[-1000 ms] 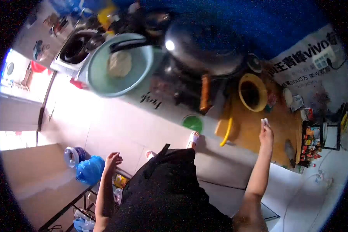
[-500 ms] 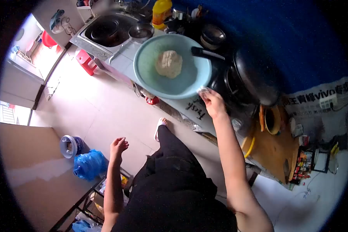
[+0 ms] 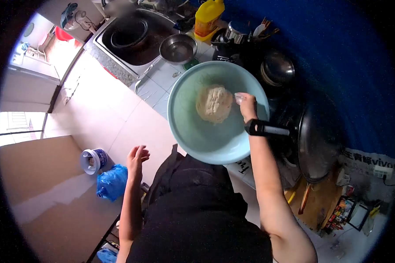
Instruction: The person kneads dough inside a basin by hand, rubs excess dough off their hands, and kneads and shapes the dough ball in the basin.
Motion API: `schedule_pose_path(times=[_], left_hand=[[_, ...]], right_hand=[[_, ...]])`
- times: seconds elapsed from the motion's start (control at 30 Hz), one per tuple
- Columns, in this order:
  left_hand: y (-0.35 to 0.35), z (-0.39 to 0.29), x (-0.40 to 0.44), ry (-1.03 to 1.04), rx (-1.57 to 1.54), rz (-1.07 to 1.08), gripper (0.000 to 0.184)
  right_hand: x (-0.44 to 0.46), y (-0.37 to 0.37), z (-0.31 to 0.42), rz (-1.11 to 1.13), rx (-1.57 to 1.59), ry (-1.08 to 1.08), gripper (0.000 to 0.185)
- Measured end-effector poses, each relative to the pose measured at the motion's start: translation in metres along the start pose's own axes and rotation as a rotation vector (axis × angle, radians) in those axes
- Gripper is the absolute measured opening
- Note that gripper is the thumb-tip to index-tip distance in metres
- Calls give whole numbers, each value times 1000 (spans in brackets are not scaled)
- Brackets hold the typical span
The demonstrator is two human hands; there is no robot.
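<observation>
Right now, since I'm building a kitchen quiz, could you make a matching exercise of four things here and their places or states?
1. pale rough dough lump
2. round grey metal bowl
3. shiny blue plastic bag
4. bare left hand

A. beside the white-and-blue bucket
B. loosely curled, nothing visible in it
C. inside the light-blue round basin
D. beside the white-rimmed sink

Pairs: 1-C, 2-D, 3-A, 4-B
</observation>
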State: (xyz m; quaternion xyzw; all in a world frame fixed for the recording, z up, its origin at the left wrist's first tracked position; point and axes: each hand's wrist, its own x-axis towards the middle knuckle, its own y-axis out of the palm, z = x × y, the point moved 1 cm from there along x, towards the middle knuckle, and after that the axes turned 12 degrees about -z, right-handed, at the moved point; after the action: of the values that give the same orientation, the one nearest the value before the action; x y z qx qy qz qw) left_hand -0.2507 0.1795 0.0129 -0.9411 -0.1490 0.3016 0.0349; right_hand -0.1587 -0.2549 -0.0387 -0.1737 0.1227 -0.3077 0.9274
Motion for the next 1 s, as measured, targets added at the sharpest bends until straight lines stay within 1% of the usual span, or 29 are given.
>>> schedule_pose_path(times=[0.07, 0.1, 0.17, 0.2, 0.27, 0.3, 0.37, 0.4, 0.43, 0.47, 0.5, 0.53, 0.57, 0.6, 0.63, 0.67, 0.7, 0.73, 0.77, 0.8, 0.83, 0.87, 0.93, 0.97, 1.0], left_hand=[[32, -23, 18, 52, -15, 38, 25], [48, -32, 31, 109, 29, 57, 25], [88, -59, 51, 239, 165, 81, 27], [111, -76, 54, 313, 253, 85, 28], [153, -88, 73, 588, 424, 104, 29], [168, -93, 78, 576, 431, 126, 29], [189, -103, 83, 720, 611, 135, 32], [191, -99, 83, 711, 614, 158, 32], [193, -97, 84, 720, 528, 173, 32], [193, -95, 87, 727, 444, 196, 32], [190, -87, 94, 680, 456, 222, 37], [188, -90, 90, 670, 457, 262, 37], [187, -101, 84, 661, 439, 292, 41], [189, -108, 83, 651, 421, 318, 46], [190, -108, 85, 753, 471, 342, 58], [190, -110, 85, 739, 466, 362, 58], [191, -114, 84, 752, 474, 392, 61], [191, -116, 84, 767, 483, 417, 64], [192, -115, 87, 827, 468, 424, 66], [192, -115, 88, 826, 473, 432, 66], [192, -117, 88, 797, 486, 457, 66], [193, -119, 89, 768, 500, 478, 66], [198, -119, 91, 786, 511, 483, 66], [200, -118, 92, 799, 517, 479, 65], [200, -118, 91, 792, 528, 480, 65]], right_hand=[[9, 18, -8, -41, 13, 35, 26], [15, 32, -15, -41, 11, 53, 26], [23, 61, -32, -19, 85, 322, 34], [18, 65, -23, -26, 85, 343, 34], [12, 60, 26, 245, -52, 97, 45], [6, 57, 35, 232, -60, 118, 45], [-16, 51, 49, 362, -244, -68, 45], [-34, 42, 62, 394, -177, -73, 44], [-56, 32, 71, 419, -107, -81, 45], [-80, 24, 71, 307, -34, -229, 48], [-98, 10, 78, 372, -106, -258, 53], [-120, 0, 80, 347, -136, -282, 56], [-142, -7, 89, 300, -63, -179, 55], [-157, -12, 90, 257, -210, -222, 55], [-166, -10, 91, 224, -335, -268, 55], [-173, -5, 95, 196, -459, -313, 56], [-180, 2, 88, 108, -518, -307, 50], [-182, 13, 78, 107, -529, -296, 50], [-182, 25, 67, -90, -564, -217, 43], [-179, 40, 68, -291, -590, -136, 37], [-177, 57, 73, -410, -433, -33, 26], [-169, 62, 78, -416, -427, -24, 26], [-151, 69, 83, -196, -829, -227, 17], [-146, 78, 77, -235, -880, -243, 13], [-143, 79, 63, -228, -877, -234, 13]])
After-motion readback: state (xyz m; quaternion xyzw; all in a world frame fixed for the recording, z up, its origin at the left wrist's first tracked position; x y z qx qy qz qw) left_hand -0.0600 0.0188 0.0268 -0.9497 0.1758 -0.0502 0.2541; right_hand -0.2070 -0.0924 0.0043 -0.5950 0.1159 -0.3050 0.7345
